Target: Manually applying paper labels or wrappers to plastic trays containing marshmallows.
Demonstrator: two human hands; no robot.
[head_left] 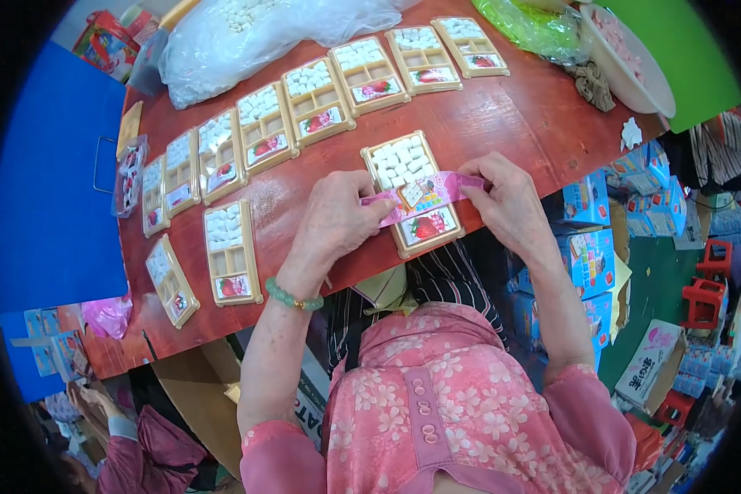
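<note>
In front of me at the table's near edge lies a beige compartment tray (433, 246). White pillow-shaped pieces (402, 160) fill its far section, and a strawberry-printed card (428, 225) sits in the near one. Stretched across the tray's middle is a pink printed paper strip (426, 196), which covers the compartments under it. My left hand (337, 210) pinches the strip's left end between thumb and fingers. At its right end, my right hand (506, 202) grips it the same way. A green bead bracelet (295, 302) circles my left wrist.
Several similar filled trays (317, 99) stand in a curved row across the red table (502, 115). Beyond them are a clear bag of white pieces (230, 49), a green plastic bag (527, 29) and a white basin (630, 62). Blue boxes (589, 263) are stacked at right; another person (152, 445) is at lower left.
</note>
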